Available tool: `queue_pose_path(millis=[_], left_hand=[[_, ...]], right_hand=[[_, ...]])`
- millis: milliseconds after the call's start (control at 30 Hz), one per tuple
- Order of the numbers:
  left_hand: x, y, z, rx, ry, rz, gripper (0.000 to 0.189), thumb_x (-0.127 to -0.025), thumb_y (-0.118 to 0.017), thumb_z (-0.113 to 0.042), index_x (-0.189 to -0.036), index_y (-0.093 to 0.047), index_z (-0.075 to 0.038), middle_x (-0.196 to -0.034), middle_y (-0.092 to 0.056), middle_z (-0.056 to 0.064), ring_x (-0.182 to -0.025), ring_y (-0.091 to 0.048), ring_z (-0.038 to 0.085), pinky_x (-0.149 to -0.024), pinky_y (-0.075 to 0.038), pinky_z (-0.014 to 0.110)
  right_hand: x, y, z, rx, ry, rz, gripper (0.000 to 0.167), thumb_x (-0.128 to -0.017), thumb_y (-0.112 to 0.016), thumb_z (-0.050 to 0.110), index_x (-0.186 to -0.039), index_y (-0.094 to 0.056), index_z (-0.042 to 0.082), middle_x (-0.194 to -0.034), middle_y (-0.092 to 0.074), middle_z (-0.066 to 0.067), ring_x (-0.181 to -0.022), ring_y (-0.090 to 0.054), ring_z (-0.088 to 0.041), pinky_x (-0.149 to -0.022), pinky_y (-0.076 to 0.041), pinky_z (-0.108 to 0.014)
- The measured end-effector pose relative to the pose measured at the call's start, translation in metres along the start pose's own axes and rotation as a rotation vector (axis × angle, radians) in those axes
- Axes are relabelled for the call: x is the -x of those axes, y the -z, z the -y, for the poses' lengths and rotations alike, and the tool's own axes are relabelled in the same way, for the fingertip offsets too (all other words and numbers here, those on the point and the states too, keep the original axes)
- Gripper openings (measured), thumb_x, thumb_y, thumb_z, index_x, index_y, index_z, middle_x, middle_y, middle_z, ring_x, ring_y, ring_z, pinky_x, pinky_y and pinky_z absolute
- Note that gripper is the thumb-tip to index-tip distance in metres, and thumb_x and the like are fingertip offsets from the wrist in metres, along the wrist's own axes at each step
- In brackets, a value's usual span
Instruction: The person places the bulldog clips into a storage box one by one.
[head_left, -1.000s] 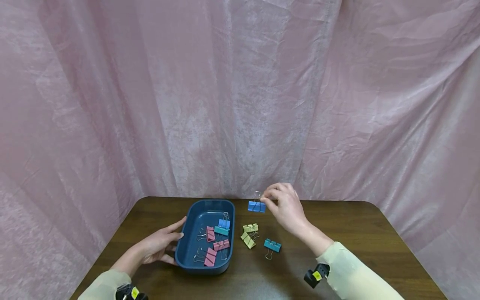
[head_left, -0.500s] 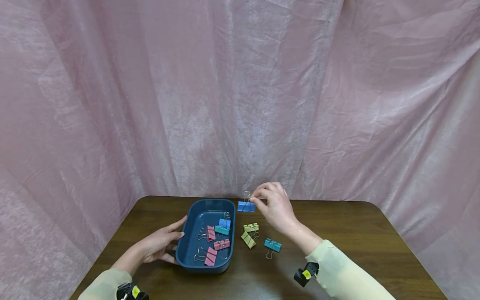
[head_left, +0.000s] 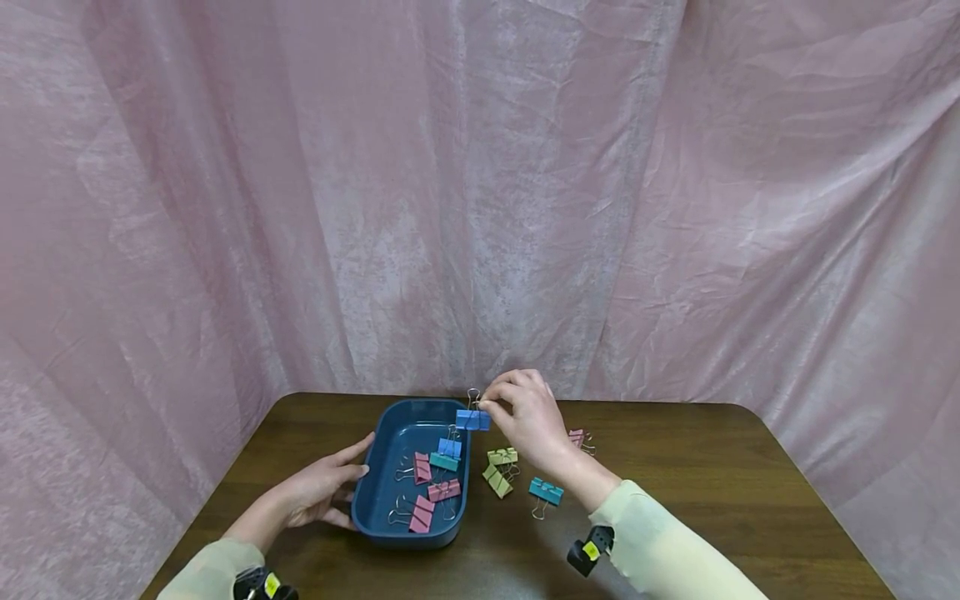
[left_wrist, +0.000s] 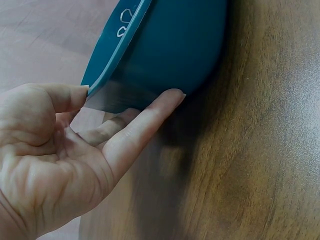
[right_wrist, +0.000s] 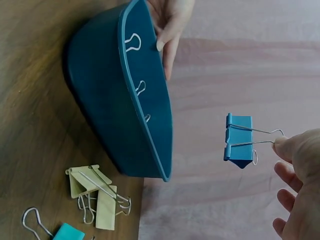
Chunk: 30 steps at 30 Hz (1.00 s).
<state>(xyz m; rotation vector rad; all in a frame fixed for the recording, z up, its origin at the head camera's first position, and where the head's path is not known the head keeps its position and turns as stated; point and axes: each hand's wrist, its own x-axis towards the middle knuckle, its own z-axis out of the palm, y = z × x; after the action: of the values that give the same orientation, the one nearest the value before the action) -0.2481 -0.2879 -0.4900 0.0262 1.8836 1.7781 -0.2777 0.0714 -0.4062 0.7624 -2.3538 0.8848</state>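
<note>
A blue binder clip (head_left: 472,420) hangs from my right hand (head_left: 527,415), which pinches one of its wire handles between thumb and fingertip. In the head view the clip overlaps the far right rim of a dark blue rectangular box (head_left: 401,540); the right wrist view shows it in the air, apart from the box. My left hand (head_left: 318,492) rests against the box's left side, with the thumb (left_wrist: 72,97) at the rim and extended fingers touching the outer wall. Inside the box lie pink clips (head_left: 422,514), a teal clip (head_left: 444,462) and another blue clip (head_left: 450,447).
Two yellow binder clips (head_left: 498,480) lie together on the wooden table (head_left: 712,492), right of the box. Nearer the front is a teal clip (head_left: 545,491). A pink clip (head_left: 576,437) sits partly hidden behind my right forearm. A pink curtain (head_left: 480,208) hangs behind the table.
My right hand has carried the blue binder clip left, to the box's far right rim. A pink clip behind the right forearm has come into view. The left hand and box stay put.
</note>
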Motion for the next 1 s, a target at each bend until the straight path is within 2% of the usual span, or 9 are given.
queue_pose_path(millis=[367, 1000], left_hand=[[0.0, 0.001, 0.0, 0.0, 0.002, 0.004, 0.068, -0.11, -0.045, -0.021, -0.166, -0.006, -0.022, -0.144, -0.045, 0.037, -0.112, -0.065, 0.046, -0.076, -0.057, 0.064], [0.0, 0.0, 0.0, 0.008, -0.01, 0.015, 0.068, -0.111, -0.044, -0.02, -0.166, -0.005, -0.021, -0.144, -0.045, 0.038, -0.114, -0.064, 0.046, -0.077, -0.057, 0.064]], right_hand=[[-0.003, -0.013, 0.001, 0.001, -0.049, 0.036, 0.007, -0.094, -0.077, 0.026, -0.088, -0.077, 0.022, -0.103, -0.067, 0.008, -0.109, -0.054, -0.021, -0.098, -0.043, -0.045], [-0.004, -0.038, 0.01, -0.004, -0.061, 0.085, 0.007, -0.094, -0.077, 0.029, -0.09, -0.079, 0.023, -0.102, -0.066, 0.009, -0.11, -0.053, -0.018, -0.096, -0.044, -0.043]])
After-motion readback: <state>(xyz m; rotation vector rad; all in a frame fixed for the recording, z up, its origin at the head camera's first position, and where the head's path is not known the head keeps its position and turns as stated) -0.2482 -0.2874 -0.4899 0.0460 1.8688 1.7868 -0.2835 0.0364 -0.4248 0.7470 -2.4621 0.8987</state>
